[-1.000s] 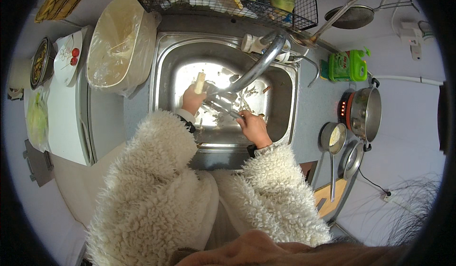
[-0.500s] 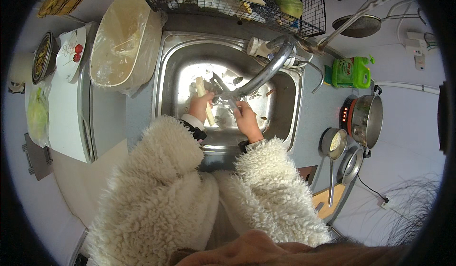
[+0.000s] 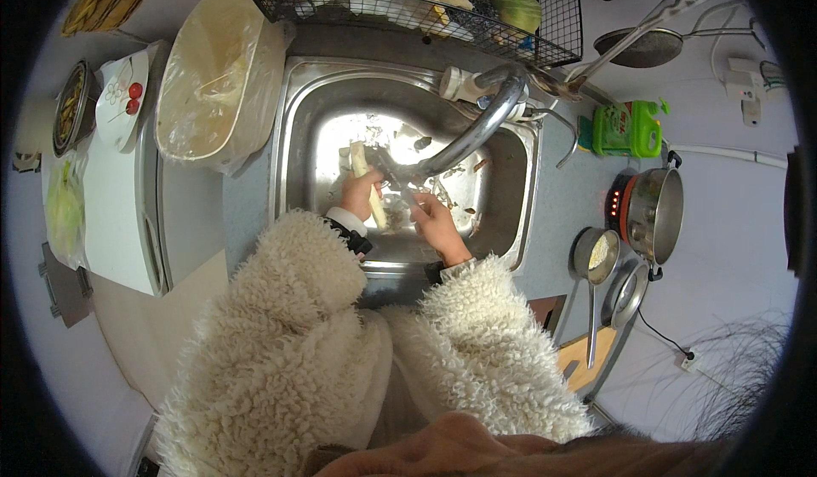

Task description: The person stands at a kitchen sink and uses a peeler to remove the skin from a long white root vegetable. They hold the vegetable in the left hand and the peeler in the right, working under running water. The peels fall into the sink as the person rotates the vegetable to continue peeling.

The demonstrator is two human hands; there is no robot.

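Over the sink (image 3: 298, 149), my left hand (image 3: 361, 194) is closed around a long, pale, peeled stick-shaped vegetable (image 3: 361, 161), which points away from me. My right hand (image 3: 437, 224) grips a knife-like tool (image 3: 398, 177) with a greyish handle and a long dark blade. The blade slants up and left, close beside the vegetable; whether they touch is hard to see. Small brown scraps (image 3: 423, 142) lie scattered on the wet sink bottom under both hands. The curved metal faucet (image 3: 481, 137) reaches over the sink just beyond my right hand.
A lined bin (image 3: 174, 132) stands left of the sink, and a black wire basket (image 3: 374, 2) behind it. At right are a green jug (image 3: 628, 130), a steel pot (image 3: 655, 213) on a lit burner and a small pan (image 3: 597, 256). A white fridge (image 3: 123, 213) is far left.
My right hand with the knife-like tool has shifted slightly toward me and left along the vegetable. My left hand keeps its hold. The whole view has moved slightly.
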